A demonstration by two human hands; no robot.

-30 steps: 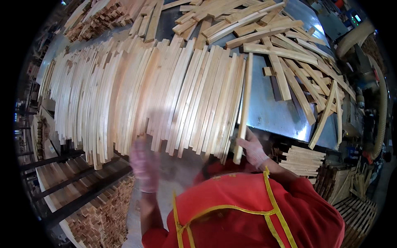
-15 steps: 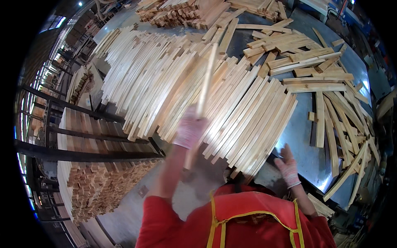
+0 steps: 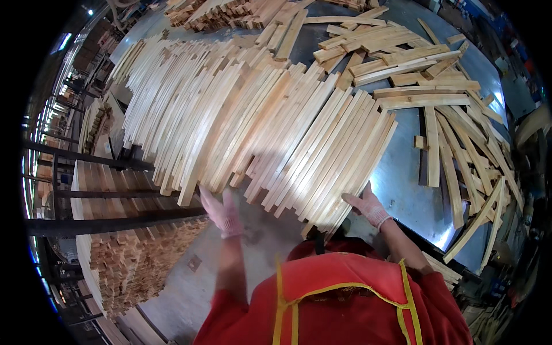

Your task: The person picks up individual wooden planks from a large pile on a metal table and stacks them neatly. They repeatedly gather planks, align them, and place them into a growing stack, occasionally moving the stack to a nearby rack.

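Note:
A long row of pale wooden strips (image 3: 253, 121) lies side by side across the metal table, their near ends uneven. My left hand (image 3: 223, 214), in a pale pinkish work glove, is just off the near ends of the strips left of the middle. Its fingers are spread and hold nothing. My right hand (image 3: 370, 208), gloved the same way, is at the right edge of the row, beside the near end of the outermost strip. The thumb points toward that strip and the fingers are stretched out; whether they touch it I cannot tell.
Loose boards (image 3: 454, 115) lie in a jumbled heap on the right of the metal table (image 3: 397, 178). More stacked wood (image 3: 230, 14) stands at the far side. Dark metal bars (image 3: 115, 221) run at the left, by a large block of stacked strips (image 3: 138, 259).
My left hand has let go of the wooden strip it held raised and has come down to the left. My right hand has moved in to the row's edge. The view has shifted slightly.

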